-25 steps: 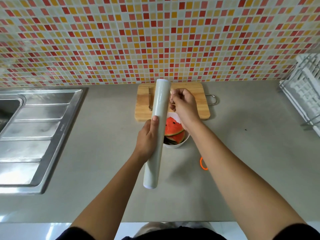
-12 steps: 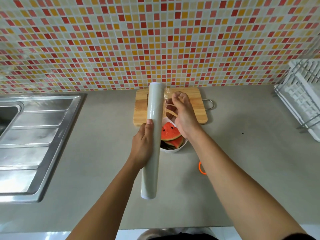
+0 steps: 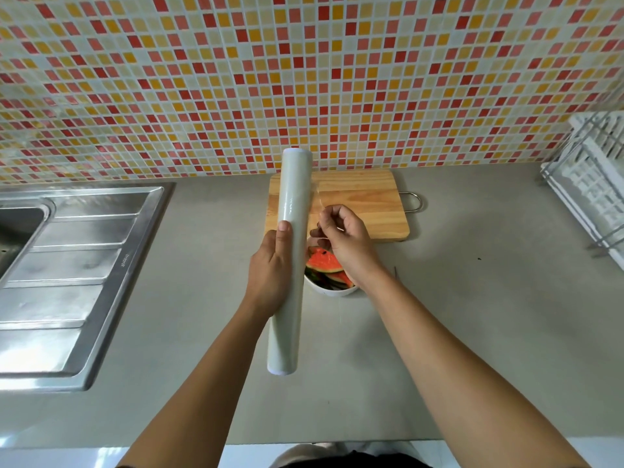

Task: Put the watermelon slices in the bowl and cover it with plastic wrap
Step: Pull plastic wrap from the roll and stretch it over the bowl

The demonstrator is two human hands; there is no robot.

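The grey counter [image 3: 472,315] carries a wooden cutting board [image 3: 364,204] by the wall, a white bowl [image 3: 332,292] just before it, a dish rack [image 3: 587,184] at right.

Bright, even daylight; sharp; wide-angle edge bending.

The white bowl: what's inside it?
The white bowl holds watermelon slices, red flesh and green rinds showing. The right hand and plastic wrap roll cover the rest.

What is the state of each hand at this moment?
Left hand: closed around the plastic wrap roll, holding it up.
Right hand: fingers pinched on the loose film edge beside the roll.
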